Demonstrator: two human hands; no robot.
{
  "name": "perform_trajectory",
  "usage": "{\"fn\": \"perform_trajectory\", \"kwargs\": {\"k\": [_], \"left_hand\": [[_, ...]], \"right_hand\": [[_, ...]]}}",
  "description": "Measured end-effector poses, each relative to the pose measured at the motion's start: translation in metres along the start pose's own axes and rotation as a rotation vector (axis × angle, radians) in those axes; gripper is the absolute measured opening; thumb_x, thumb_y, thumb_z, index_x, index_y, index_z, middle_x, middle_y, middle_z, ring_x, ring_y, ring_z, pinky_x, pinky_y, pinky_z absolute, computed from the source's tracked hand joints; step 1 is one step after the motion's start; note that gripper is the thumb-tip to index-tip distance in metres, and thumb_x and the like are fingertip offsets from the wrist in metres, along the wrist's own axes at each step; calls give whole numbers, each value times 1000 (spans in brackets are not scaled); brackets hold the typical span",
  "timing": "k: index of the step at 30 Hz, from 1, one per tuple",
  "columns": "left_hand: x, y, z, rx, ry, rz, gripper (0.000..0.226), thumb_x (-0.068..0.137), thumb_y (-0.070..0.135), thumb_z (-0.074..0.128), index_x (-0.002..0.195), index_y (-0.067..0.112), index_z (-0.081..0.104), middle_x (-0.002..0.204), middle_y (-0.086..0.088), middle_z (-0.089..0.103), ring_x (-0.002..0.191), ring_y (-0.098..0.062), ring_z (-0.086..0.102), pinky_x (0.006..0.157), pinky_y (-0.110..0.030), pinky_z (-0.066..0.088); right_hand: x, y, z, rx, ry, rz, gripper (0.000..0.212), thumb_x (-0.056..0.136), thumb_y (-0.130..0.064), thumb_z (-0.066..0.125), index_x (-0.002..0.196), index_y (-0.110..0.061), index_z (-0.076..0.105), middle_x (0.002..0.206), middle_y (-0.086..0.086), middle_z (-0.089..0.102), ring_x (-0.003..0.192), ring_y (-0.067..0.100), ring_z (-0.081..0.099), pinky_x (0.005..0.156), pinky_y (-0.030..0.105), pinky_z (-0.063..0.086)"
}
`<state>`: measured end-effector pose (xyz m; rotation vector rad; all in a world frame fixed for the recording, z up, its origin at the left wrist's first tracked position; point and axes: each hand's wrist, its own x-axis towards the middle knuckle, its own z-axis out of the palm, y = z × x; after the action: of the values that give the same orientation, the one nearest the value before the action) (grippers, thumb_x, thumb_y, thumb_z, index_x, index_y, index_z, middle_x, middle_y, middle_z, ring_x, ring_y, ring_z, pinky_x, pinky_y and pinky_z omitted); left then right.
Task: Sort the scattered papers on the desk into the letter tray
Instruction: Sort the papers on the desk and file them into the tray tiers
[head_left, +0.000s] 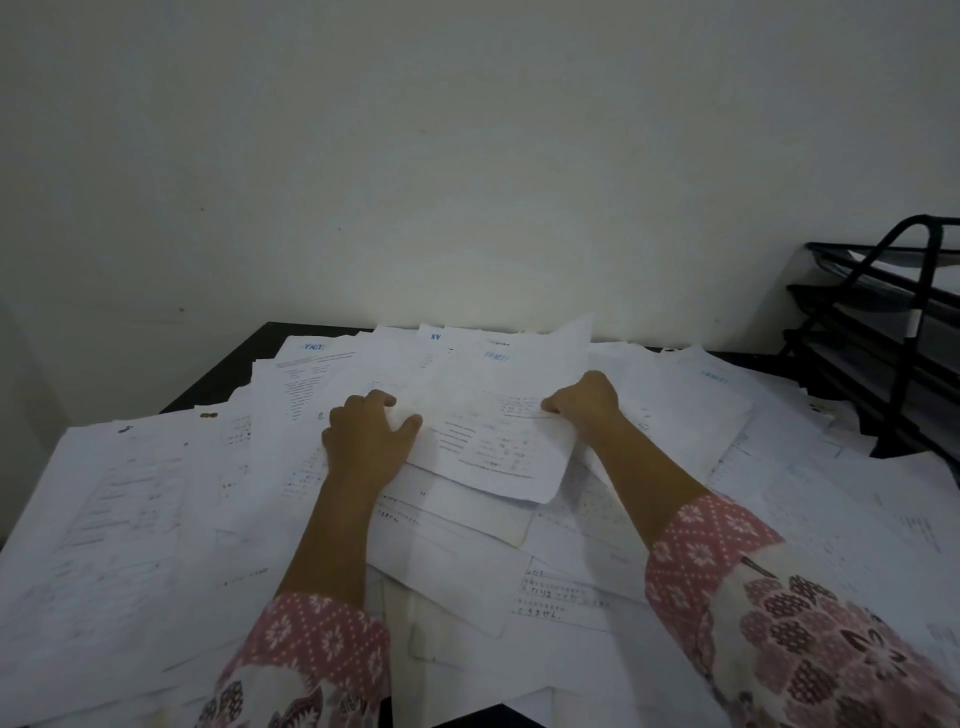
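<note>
the left hand (366, 441) pinches the left edge of a white printed paper sheet (493, 431) and the right hand (584, 402) pinches its right edge, i think so it does not bend. many more white papers (130, 493) cover the dark surface (234, 371). the black wire letter tray (883, 332) stands far right.

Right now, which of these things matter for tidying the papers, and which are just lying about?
Part of the job: the sheet gripped by the left hand and right hand; the scattered papers; the letter tray.
Just there: the desk underneath; the wall behind.
</note>
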<state>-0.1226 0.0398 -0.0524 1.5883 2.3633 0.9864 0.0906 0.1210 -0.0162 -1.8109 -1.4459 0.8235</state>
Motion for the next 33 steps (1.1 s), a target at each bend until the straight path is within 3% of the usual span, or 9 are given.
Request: {"fn": "perform_trajectory", "kwargs": {"k": [2, 5, 11, 17, 21, 24, 27, 30, 33], "left_hand": [[-1, 2, 0, 45, -5, -17, 53, 89, 46, 56, 131, 15, 49, 134, -12, 48, 124, -31, 41, 100, -44, 35], [-1, 5, 0, 144, -44, -24, 57, 90, 49, 51, 135, 13, 45, 136, -13, 47, 126, -32, 40, 101, -44, 34], [-7, 13, 1, 282, -78, 1, 67, 84, 57, 56, 131, 11, 45, 133, -13, 45, 124, -30, 40, 99, -42, 36], [-16, 22, -4, 122, -134, -89, 75, 74, 51, 72, 127, 4, 46, 126, -15, 52, 116, -30, 51, 90, -37, 44], [-23, 29, -8, 82, -56, -69, 54, 86, 28, 66, 131, 6, 43, 128, -14, 54, 115, -30, 53, 89, -35, 44], [-23, 29, -13, 27, -41, -69, 40, 94, 14, 53, 132, 8, 44, 128, -13, 55, 115, -29, 53, 93, -34, 43], [-21, 24, -19, -97, -151, -93, 33, 93, 8, 48, 127, 8, 49, 127, -13, 54, 115, -27, 50, 92, -32, 39], [-19, 22, -27, -180, -271, -170, 32, 92, 7, 44, 124, 11, 49, 120, -10, 51, 103, -25, 50, 79, -29, 41], [-20, 24, -31, -226, -356, -190, 28, 95, 11, 42, 123, 11, 48, 115, -9, 49, 84, -19, 47, 61, -26, 36]], "right_hand": [[-7, 7, -17, 18, 15, -21, 29, 80, -8, 72, 101, 0, 54, 111, 17, 59, 105, 30, 56, 82, 31, 46], [-16, 23, -45, 14, 27, -41, 56, 83, -6, 69, 130, 6, 43, 134, 20, 48, 122, 32, 46, 93, 31, 40], [-19, 65, -74, -27, 29, -38, 60, 89, 1, 54, 143, 3, 28, 145, 17, 36, 130, 29, 38, 101, 29, 35], [-18, 93, -80, 88, 104, -84, 41, 83, -8, 64, 122, 2, 54, 119, 16, 59, 100, 24, 55, 82, 29, 47], [-18, 92, -72, 95, 121, -137, 34, 89, -6, 54, 121, 5, 51, 118, 12, 57, 97, 22, 52, 80, 28, 45], [-25, 83, -65, 89, 87, -190, 6, 91, 1, 46, 95, -2, 49, 92, -1, 50, 89, 16, 46, 68, 19, 40], [-28, 77, -54, 40, 31, -272, 23, 88, 3, 47, 72, -12, 41, 72, -5, 42, 75, 15, 45, 49, 12, 31], [-30, 72, -44, 0, -12, -319, 18, 88, 2, 50, 75, -9, 43, 68, -4, 40, 62, 10, 38, 46, 9, 34], [-31, 64, -32, -5, -45, -317, 23, 88, -2, 52, 72, -12, 40, 70, -5, 40, 61, 8, 38, 46, 13, 30]]}}
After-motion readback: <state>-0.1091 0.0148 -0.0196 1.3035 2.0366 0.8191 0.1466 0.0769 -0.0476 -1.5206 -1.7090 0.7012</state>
